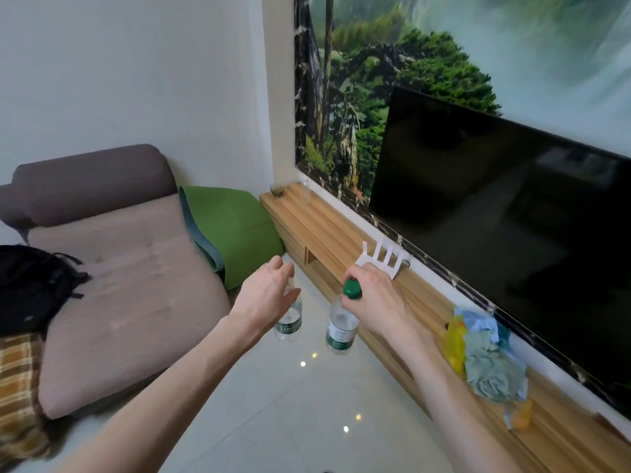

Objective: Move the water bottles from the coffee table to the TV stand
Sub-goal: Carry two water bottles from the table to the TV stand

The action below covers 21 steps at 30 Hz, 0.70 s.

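Note:
I carry two clear plastic water bottles with green labels above the tiled floor, near the long wooden TV stand (327, 227). My left hand (269, 295) grips the neck of the left bottle (289, 322), hiding its cap. My right hand (375, 302) grips the neck of the right bottle (341, 331) just under its green cap. Both bottles hang upright, slightly left of the stand's front edge. The coffee table is out of view.
A black TV (505, 233) is mounted above the stand. On the stand lie a white paper cutout (379, 262), a yellow and blue cloth bundle (485, 353) and a small glass (276, 190). A brown sofa (119, 285) with a green cushion (232, 230) stands to the left.

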### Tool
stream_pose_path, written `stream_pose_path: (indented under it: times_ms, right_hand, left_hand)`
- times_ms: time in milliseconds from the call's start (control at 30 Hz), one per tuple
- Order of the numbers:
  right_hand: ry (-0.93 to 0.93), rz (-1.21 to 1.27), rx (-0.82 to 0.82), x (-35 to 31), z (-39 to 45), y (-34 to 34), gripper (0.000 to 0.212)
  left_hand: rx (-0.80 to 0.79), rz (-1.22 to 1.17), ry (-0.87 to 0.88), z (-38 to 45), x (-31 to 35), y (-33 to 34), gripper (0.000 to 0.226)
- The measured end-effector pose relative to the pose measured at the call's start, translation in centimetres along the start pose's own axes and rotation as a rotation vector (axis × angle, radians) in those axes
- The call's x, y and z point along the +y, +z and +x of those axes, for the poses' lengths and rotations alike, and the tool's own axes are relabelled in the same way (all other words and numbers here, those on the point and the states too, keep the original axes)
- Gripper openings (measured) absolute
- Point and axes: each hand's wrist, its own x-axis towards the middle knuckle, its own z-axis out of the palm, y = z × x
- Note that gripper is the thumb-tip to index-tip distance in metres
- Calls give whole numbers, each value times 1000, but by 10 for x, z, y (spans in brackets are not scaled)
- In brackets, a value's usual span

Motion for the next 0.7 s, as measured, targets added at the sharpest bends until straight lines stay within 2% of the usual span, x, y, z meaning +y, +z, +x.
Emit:
stream_pose_path:
  times_ms: [167, 367, 700]
  right_hand:
    - [-28, -23, 6, 24, 80, -7, 26]
    - [-10, -17, -10, 46, 167, -8, 22]
    - [87, -53, -28, 73, 322, 11, 27]
  left_hand:
    - [33, 24, -21, 82, -9, 8, 31]
    - [24, -12, -26, 170, -25, 23, 30]
    - [38, -68, -1, 325, -90, 68, 29]
